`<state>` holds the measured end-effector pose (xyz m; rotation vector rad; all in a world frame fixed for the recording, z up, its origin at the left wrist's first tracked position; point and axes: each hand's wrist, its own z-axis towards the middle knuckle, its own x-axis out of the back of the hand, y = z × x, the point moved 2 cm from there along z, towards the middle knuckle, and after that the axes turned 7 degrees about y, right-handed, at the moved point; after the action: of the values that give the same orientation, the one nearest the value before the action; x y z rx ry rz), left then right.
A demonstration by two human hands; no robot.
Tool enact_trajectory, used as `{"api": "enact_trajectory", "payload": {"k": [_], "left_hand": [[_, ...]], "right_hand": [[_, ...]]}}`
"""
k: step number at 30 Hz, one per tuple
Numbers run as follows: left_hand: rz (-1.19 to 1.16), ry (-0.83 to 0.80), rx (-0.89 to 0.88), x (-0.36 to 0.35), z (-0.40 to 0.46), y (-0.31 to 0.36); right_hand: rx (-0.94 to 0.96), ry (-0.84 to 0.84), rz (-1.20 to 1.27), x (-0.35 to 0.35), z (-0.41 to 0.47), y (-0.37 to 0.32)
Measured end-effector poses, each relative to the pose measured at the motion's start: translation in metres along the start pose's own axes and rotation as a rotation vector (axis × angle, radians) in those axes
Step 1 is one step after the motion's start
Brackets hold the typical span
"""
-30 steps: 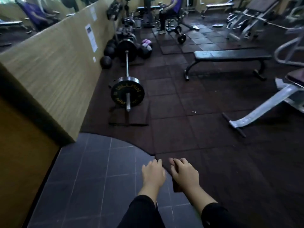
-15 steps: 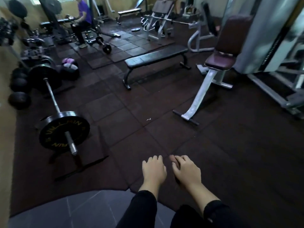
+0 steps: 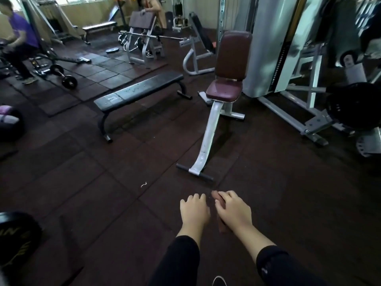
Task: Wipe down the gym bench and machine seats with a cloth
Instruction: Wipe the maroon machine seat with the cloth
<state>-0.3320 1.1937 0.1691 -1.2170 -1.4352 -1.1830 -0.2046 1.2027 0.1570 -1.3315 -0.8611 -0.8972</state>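
Right hand [image 3: 234,210] holds a small brown cloth [image 3: 221,225] tight; left hand [image 3: 194,209] is loosely curled and holds nothing. Farther ahead stand the seat [image 3: 224,90] and black bench [image 3: 138,90], not touched. Best open the cloth flat, then rub each whole top.

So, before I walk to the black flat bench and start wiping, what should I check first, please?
1. Cloth held: small brown cloth under right hand fingers: ok.
2. Left hand free: ok.
3. Black flat bench unoccupied: ok.
4. Dark rubber floor path clear: small white scrap lies there: not ok.
5. Maroon padded seat unoccupied: ok.
6. Cloth damp: cannot tell.
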Motion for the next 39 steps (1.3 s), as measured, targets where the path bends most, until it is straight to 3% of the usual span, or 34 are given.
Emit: {"api": "enact_trajectory", "payload": {"k": [28,39], "left_hand": [[0.024,0.013,-0.267,0.078,0.556,0.106],[-0.076,0.001,-0.081,0.079,0.757,0.203]], "right_hand": [[-0.245,0.120,-0.006,0.001,0.525,0.084],[-0.102,0.100,-0.045,0.028,0.752,0.186]]}}
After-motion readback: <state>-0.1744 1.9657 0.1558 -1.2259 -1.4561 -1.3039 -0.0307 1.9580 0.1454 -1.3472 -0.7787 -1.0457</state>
